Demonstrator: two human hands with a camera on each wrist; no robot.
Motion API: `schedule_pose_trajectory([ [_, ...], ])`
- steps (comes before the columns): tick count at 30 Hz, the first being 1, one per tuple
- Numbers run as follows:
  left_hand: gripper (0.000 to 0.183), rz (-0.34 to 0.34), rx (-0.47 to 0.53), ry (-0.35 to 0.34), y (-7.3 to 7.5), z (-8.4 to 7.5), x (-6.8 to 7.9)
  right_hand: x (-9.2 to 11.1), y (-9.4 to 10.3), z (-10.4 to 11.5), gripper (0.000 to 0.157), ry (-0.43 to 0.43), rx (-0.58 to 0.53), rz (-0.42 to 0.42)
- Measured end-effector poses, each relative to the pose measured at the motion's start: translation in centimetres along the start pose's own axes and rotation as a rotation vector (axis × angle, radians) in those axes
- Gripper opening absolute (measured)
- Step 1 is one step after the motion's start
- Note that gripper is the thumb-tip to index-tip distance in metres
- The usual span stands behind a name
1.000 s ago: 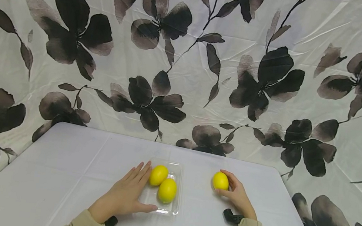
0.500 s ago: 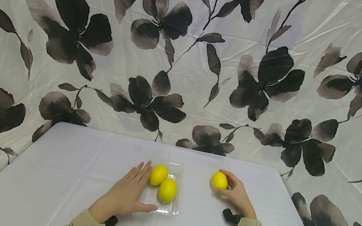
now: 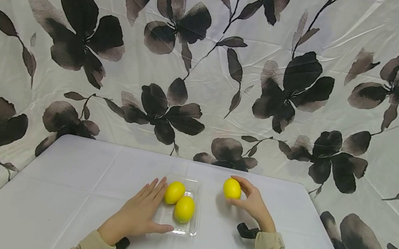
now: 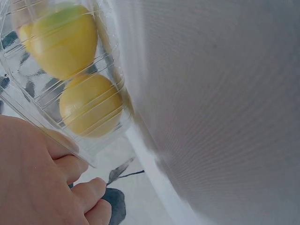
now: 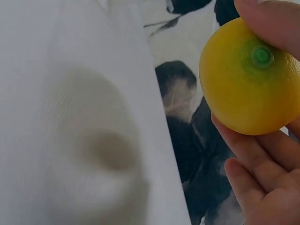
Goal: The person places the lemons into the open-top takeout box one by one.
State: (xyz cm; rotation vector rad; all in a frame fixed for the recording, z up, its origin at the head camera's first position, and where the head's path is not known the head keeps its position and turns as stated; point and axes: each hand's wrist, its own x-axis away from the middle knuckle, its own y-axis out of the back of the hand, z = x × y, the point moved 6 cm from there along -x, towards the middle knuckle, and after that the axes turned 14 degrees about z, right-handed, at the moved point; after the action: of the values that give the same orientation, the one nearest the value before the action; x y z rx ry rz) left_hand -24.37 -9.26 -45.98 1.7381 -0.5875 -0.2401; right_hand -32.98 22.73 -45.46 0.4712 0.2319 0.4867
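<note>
A clear plastic tray (image 3: 195, 212) lies on the table with two yellow lemons in it, one lemon (image 3: 175, 192) farther back and another lemon (image 3: 184, 210) nearer. Along the tray's left side rests my left hand (image 3: 139, 212), fingers straight and thumb at the front rim. My right hand (image 3: 255, 204) pinches a third lemon (image 3: 232, 188) between thumb and fingers, raised off the cloth to the right of the tray. In the right wrist view this lemon (image 5: 248, 84) shows a green stem end, and its shadow falls on the cloth apart from it.
A white cloth covers the table (image 3: 66, 191). Behind and around it hangs a pale curtain (image 3: 226, 86) printed with dark flowers. A black wrist strap piece (image 3: 247, 231) sits at the right wrist, another (image 3: 121, 247) at the left.
My right hand has lifted the third lemon off the table and moved it left, toward the tray and slightly back. The left hand, the tray and its two lemons stay put.
</note>
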Motion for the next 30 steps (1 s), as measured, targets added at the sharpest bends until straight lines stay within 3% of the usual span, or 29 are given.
schedule_pose_trajectory([
  [2, 0.119, -0.002, -0.002, -0.002, 0.0, 0.0, 0.0, -0.4, -0.3, 0.8, 0.076, 0.009, -0.001, 0.007],
  [9, 0.119, -0.010, 0.008, -0.012, 0.1, 0.0, 0.1, -0.5, -2.2, 7.1, 0.071, 0.067, 0.014, 0.062],
  [14, 0.119, -0.006, 0.010, -0.008, 0.1, 0.0, 0.1, -1.0, -3.9, 9.1, 0.070, 0.100, 0.032, 0.093],
  [17, 0.118, -0.006, 0.015, -0.009, 0.2, 0.0, 0.1, -1.4, -4.9, 9.6, 0.071, 0.116, 0.049, 0.117],
  [24, 0.118, -0.003, 0.019, -0.007, 0.1, 0.1, 0.0, -2.6, -7.9, 8.1, 0.073, 0.163, 0.092, 0.188],
  [30, 0.118, -0.020, 0.021, -0.017, 0.0, 0.1, 0.0, -2.6, -10.3, 8.6, 0.072, 0.215, 0.121, 0.286],
])
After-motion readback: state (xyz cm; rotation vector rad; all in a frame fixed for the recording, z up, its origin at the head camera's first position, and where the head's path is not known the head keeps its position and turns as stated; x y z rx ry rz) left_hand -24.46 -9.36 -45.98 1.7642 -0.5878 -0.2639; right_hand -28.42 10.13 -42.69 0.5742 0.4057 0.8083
